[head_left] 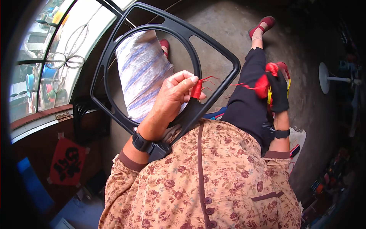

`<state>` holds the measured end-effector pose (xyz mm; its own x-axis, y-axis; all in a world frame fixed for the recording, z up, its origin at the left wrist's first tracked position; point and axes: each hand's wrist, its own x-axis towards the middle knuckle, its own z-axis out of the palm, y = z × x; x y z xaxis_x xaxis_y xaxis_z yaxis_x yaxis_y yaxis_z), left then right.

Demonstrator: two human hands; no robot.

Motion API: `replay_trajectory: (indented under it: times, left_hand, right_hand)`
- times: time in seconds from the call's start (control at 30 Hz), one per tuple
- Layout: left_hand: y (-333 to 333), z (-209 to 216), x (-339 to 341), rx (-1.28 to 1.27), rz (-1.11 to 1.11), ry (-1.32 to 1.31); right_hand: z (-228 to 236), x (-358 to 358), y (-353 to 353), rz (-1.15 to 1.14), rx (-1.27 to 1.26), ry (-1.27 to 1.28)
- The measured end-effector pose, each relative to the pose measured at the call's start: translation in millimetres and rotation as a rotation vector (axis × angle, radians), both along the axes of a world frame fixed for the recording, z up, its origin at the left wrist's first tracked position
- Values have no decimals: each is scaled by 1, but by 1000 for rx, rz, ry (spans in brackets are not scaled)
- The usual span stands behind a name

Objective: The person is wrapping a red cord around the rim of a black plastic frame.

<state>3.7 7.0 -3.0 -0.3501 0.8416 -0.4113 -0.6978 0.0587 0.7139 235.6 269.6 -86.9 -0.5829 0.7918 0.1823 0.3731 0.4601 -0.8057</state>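
A black frame (pixel 184 31) with a large round opening lies across my lap, tilted over my left leg. Red cord is wound in tight turns (pixel 196 90) around the right side of its inner ring, with loose ends sticking out. My bare left hand (pixel 173 91) pinches this winding between thumb and fingers. A strand of cord runs rightward toward a red bundle (pixel 261 87). Wrapped around that bundle is my right hand (pixel 279 91), in a black glove; some fingers are hidden. Behind the ring, a white cloth with blue stripes (pixel 143 72) covers my left leg.
At the left is a window (pixel 65 61) with a metal grille. A red paper sheet (pixel 68 162) hangs below it. A white fan-like disc on a pole (pixel 324 78) stands at the right. Concrete floor (pixel 213 23) extends ahead, and dark clutter (pixel 331 171) sits at lower right.
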Motion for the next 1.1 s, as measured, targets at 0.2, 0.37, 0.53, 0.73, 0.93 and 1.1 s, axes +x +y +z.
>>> replay_trajectory:
  times: [0.2,0.37,0.53,0.73,0.93,1.1]
  left_hand:
    - [-5,3,0,-14,-77,-12]
    - [-9,-3,-1,-21,-120,-27]
    - [-5,3,12,-31,123,-40]
    - [-12,-18,-1,-13,-59,110]
    - [-6,-11,7,46,-21,223]
    - [-3,-7,8,-55,-29,201]
  right_hand:
    - [31,-140,-61,173,-439,473]
    - [50,-172,-112,628,-424,345]
    - [55,-151,-128,656,-1051,508]
    - [38,-133,-122,668,-1215,586]
    - [75,-167,-97,1081,-1419,466]
    - [46,-138,-89,807,-1291,591]
